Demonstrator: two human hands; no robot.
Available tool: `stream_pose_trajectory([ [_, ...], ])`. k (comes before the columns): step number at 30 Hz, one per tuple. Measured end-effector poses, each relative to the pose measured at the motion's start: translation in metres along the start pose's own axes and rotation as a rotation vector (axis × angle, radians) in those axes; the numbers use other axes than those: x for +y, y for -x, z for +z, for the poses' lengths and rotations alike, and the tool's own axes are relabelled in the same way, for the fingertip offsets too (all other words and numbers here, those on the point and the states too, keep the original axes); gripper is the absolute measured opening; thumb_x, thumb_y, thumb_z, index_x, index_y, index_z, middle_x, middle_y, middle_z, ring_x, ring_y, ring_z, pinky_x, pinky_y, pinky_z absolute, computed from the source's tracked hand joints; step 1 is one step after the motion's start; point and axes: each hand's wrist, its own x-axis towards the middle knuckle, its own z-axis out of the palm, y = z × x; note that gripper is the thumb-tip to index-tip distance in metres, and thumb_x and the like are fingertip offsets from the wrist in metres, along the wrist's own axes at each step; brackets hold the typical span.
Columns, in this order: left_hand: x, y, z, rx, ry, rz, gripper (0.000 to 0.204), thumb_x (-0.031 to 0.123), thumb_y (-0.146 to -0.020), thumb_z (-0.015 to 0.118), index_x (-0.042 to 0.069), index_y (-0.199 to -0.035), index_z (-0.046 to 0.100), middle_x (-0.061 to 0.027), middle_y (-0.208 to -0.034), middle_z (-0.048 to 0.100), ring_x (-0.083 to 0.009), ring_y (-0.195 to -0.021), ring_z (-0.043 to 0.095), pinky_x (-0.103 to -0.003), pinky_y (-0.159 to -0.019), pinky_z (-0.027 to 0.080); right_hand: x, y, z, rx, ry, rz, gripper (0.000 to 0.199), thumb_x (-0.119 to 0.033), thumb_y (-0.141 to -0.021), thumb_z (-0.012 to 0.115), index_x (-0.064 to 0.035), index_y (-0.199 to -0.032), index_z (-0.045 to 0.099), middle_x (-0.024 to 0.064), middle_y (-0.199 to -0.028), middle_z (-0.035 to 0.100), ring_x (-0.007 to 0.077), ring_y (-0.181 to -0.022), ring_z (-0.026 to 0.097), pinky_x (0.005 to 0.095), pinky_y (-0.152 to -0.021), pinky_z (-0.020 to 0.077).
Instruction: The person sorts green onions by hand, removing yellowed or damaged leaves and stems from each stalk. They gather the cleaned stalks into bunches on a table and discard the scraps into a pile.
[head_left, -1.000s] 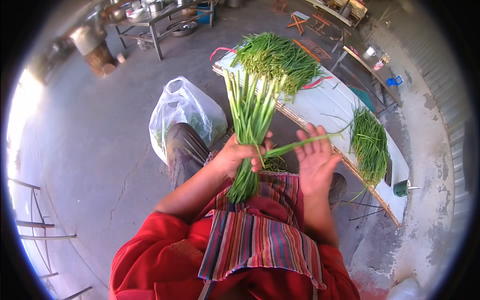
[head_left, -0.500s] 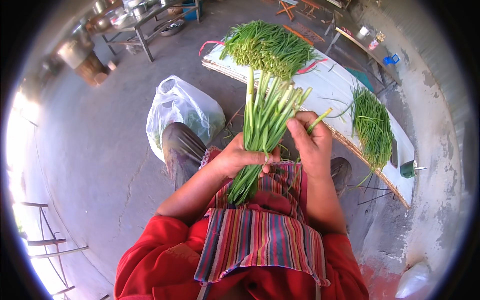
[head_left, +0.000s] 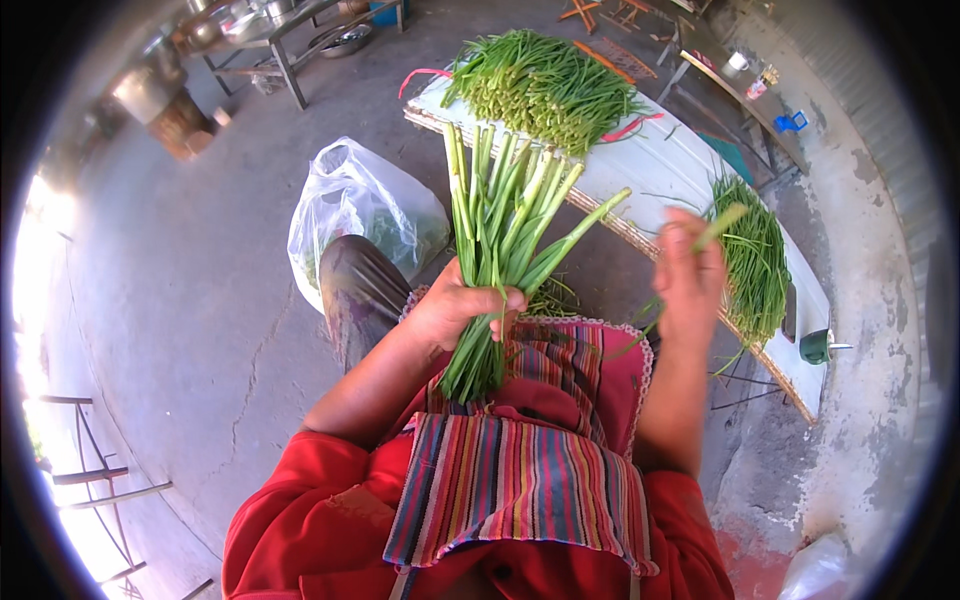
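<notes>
My left hand (head_left: 462,308) is closed round a bunch of long green chive-like stalks (head_left: 500,215), held over my lap with the pale cut ends pointing away from me and the leaf tips hanging toward me. Off to its right, my right hand (head_left: 688,280) pinches a single green stalk (head_left: 722,224), slightly smeared by motion. A smaller heap of thin chives (head_left: 755,262) lies just beyond that hand on a long white board (head_left: 660,200). At the board's far end rests a large pile of chives (head_left: 540,90) with pinkish-red ties beside it.
A white plastic bag (head_left: 370,215) with greens inside stands on the floor by my left knee. A green-handled tool (head_left: 815,346) sits at the board's near right end. Green scraps (head_left: 552,297) lie beyond my lap. Farther back are a metal table (head_left: 285,60) and a low bench (head_left: 745,100).
My right hand has moved away from the bunch, to the right, carrying one stalk toward the smaller heap. My left hand and the bunch have shifted slightly left.
</notes>
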Motion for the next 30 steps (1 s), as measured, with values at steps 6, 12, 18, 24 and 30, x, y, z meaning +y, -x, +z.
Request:
stream_pose_trajectory([
  [6, -0.003, -0.002, -0.006, -0.068, -0.043, -0.031, 0.029, -0.001, -0.071, 0.066, -0.002, -0.098, 0.056, -0.0094, -0.075, 0.063, -0.0122, -0.049, 0.056, -0.022, -0.045, 0.047, 0.013, 0.012, 0.031, -0.130, -0.028, 0.087, 0.015, -0.019, -0.089, 0.056, -0.0039, -0.088, 0.057, 0.0000, -0.061, 0.052, 0.0030, -0.043, 0.038, 0.0173, -0.038, 0.0281],
  [12, 0.003, 0.003, -0.007, -0.048, -0.043, -0.041, 0.045, 0.001, -0.067, 0.065, -0.003, -0.108, 0.048, -0.0114, -0.065, 0.051, -0.0156, -0.043, 0.046, -0.027, -0.040, 0.039, 0.005, -0.015, -0.008, 0.215, -0.251, 0.032, 0.024, -0.027, -0.092, 0.051, -0.0081, -0.077, 0.053, -0.0017, -0.051, 0.041, 0.0039, -0.038, 0.032, 0.0196, -0.033, 0.0208],
  [18, -0.003, -0.003, 0.002, -0.012, -0.083, -0.060, 0.042, 0.005, -0.070, 0.065, -0.003, -0.108, 0.050, -0.0124, -0.070, 0.054, -0.0173, -0.045, 0.050, -0.027, -0.041, 0.041, 0.022, 0.026, 0.035, -0.209, -0.164, 0.344, 0.027, -0.031, -0.090, 0.054, -0.0050, -0.091, 0.059, 0.0015, -0.063, 0.052, 0.0044, -0.040, 0.036, 0.0173, -0.035, 0.0240],
  [24, -0.001, -0.004, 0.004, -0.025, 0.078, -0.054, 0.032, 0.008, -0.079, 0.060, 0.000, -0.108, 0.052, -0.0151, -0.094, 0.060, -0.0224, -0.076, 0.062, -0.032, -0.064, 0.052, 0.014, -0.006, 0.027, 0.171, -0.436, 0.278, 0.018, -0.023, -0.088, 0.048, -0.0081, -0.080, 0.051, 0.0053, -0.073, 0.056, 0.0117, -0.061, 0.052, 0.0257, -0.054, 0.0416],
  [30, -0.005, -0.008, 0.003, -0.108, -0.054, -0.093, 0.034, 0.008, -0.077, 0.064, -0.002, -0.107, 0.052, -0.0140, -0.087, 0.061, -0.0210, -0.069, 0.062, -0.033, -0.063, 0.053, 0.013, 0.004, 0.055, -0.215, -0.046, 0.168, 0.016, -0.020, -0.087, 0.060, -0.0045, -0.085, 0.057, -0.0047, -0.060, 0.046, 0.0025, -0.047, 0.038, 0.0168, -0.040, 0.0282],
])
